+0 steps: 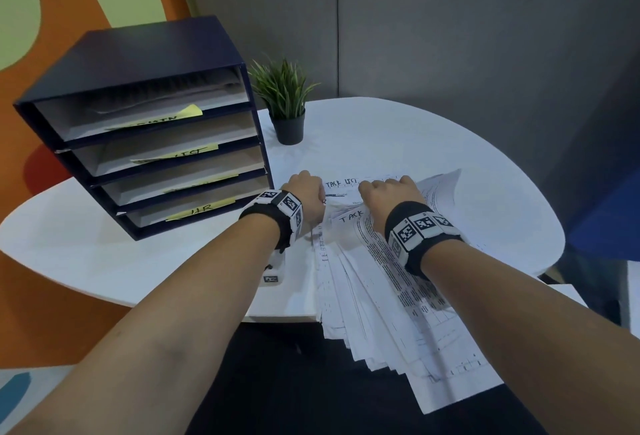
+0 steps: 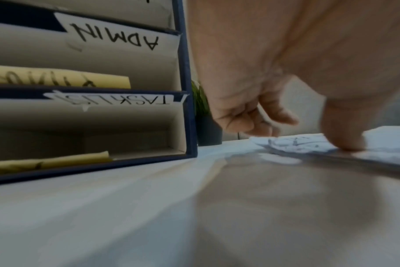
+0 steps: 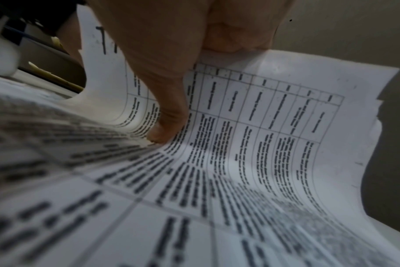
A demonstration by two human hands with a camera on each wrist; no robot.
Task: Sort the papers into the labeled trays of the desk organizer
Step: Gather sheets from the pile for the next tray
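A fanned pile of printed papers (image 1: 381,296) lies on the white table and overhangs its near edge. Two top sheets carry handwritten "TASK" headings. My left hand (image 1: 304,192) sits at the pile's far left corner; in the left wrist view the left hand (image 2: 297,130) has its thumb on the papers (image 2: 297,142) and its fingers curled at their far edge. My right hand (image 1: 388,192) pinches the top edge of a table-printed sheet (image 3: 286,126), thumb on its face, lifting it. The dark blue organizer (image 1: 138,53) stands at the left, with yellow labels on its trays.
The organizer's (image 2: 187,90) trays read ADMIN, TASK LIST and, at the bottom, HR; one label is unreadable. A small potted plant (image 1: 285,105) stands right of the organizer. The round white table (image 1: 450,143) ends close in front of me; grey panels rise behind it.
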